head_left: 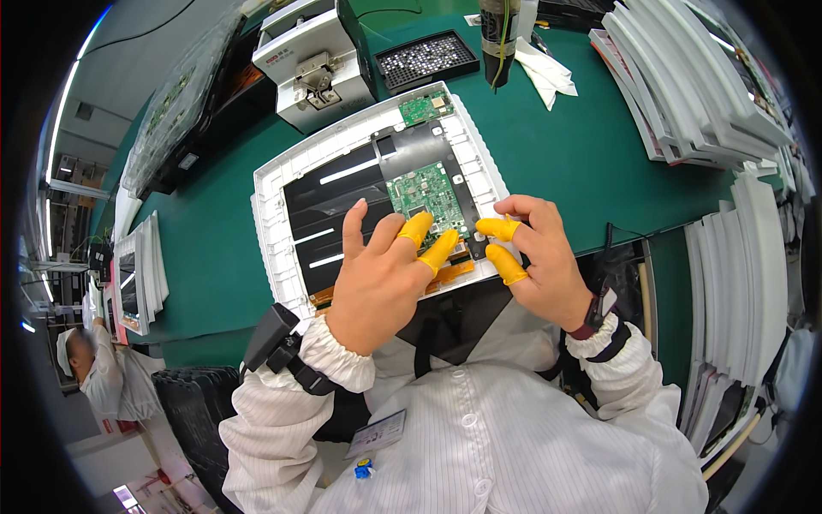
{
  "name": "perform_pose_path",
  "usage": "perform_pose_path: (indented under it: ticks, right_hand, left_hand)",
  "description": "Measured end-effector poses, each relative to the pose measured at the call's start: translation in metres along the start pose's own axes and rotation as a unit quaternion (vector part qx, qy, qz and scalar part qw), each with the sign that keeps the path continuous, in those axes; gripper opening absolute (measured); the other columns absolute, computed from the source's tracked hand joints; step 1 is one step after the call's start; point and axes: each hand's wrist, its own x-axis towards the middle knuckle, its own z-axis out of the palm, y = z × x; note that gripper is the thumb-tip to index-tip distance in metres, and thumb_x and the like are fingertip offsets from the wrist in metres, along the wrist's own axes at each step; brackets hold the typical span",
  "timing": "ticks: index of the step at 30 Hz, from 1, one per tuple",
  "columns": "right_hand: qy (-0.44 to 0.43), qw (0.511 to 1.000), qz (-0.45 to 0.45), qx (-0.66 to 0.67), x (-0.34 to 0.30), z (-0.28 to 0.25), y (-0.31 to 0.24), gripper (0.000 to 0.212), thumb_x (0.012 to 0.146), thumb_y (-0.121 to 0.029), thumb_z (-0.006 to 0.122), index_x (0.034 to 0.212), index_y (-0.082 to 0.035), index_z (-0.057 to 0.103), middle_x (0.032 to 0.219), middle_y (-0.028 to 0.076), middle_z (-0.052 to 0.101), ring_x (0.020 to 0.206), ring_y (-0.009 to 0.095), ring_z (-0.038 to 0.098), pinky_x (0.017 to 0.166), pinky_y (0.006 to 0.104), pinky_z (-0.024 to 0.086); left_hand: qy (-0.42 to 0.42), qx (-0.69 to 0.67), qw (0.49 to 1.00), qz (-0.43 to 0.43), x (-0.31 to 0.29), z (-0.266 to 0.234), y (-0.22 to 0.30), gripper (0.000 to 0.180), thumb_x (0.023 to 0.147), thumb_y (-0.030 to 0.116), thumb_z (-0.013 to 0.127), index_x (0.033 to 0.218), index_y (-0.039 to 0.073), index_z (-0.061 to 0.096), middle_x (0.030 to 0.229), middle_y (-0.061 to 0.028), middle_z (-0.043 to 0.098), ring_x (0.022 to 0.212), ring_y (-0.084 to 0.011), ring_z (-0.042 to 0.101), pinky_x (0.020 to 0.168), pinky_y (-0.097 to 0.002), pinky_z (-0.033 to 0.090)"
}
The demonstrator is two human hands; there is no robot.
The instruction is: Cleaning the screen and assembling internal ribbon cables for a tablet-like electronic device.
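A white plastic display housing (271,184) lies on the green bench mat in front of me, with a dark panel in its middle. On that panel sits a green circuit board (428,190); a smaller green board (425,107) is at the housing's far edge. My left hand (374,287) is over the near part of the circuit board, its two yellow-cotted fingertips apart at the board's near edge. At the housing's near right edge is my right hand (545,265), its yellow-cotted thumb and finger apart. Nothing shows in either hand. Orange-brown strips (452,274) run along the near edge.
A grey-white bench machine (317,73) and a black tray of small metal parts (426,62) stand behind. A dark cylindrical tool (498,43) hangs beside a white cloth (545,73). Stacked white panels (676,94) rise at right. Another person (107,368) is at far left.
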Motion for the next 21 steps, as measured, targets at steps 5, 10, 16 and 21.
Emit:
perform_pose_path:
  ticks: [5,10,16,21]
  right_hand:
    - [0.042,0.999,-0.016,0.018,-0.003,0.009,0.009,0.034,0.075,0.006,0.070,0.108,-0.003,0.071,0.122,0.012,0.057,0.108,0.032,0.053,0.092,0.0370,0.046]
    - [0.044,0.998,-0.014,0.036,-0.005,0.006,0.008,0.029,0.078,-0.001,0.076,0.107,-0.005,0.072,0.121,0.011,0.058,0.107,0.030,0.054,0.092,0.0367,0.045]
    - [0.034,0.998,-0.050,0.032,-0.004,0.003,0.008,0.027,0.078,-0.007,0.079,0.105,-0.006,0.072,0.122,0.011,0.058,0.108,0.030,0.053,0.092,0.0381,0.045]
    - [0.031,0.998,-0.049,0.027,-0.005,0.003,0.008,0.027,0.078,-0.006,0.078,0.105,-0.007,0.073,0.122,0.010,0.058,0.108,0.031,0.053,0.094,0.0389,0.045]
  left_hand:
    - [-0.048,0.019,0.999,0.001,0.005,-0.005,0.004,0.027,0.076,0.010,0.069,0.101,0.012,0.080,0.115,-0.0091,0.069,0.119,-0.0251,0.056,0.119,-0.0566,0.014]
    - [-0.064,-0.026,0.997,-0.047,0.003,-0.014,0.004,0.031,0.078,0.009,0.071,0.109,0.011,0.077,0.115,-0.0077,0.068,0.120,-0.0285,0.055,0.117,-0.0555,0.022]
    - [-0.049,-0.109,0.987,-0.107,-0.011,-0.019,-0.008,0.030,0.077,0.018,0.082,0.106,0.009,0.077,0.107,-0.0059,0.068,0.102,-0.0275,0.056,0.100,-0.0444,0.039]
    - [-0.049,-0.103,0.991,-0.070,-0.007,-0.017,-0.007,0.024,0.076,0.016,0.082,0.098,0.006,0.079,0.088,-0.0070,0.066,0.084,-0.0253,0.055,0.091,-0.0406,0.042]
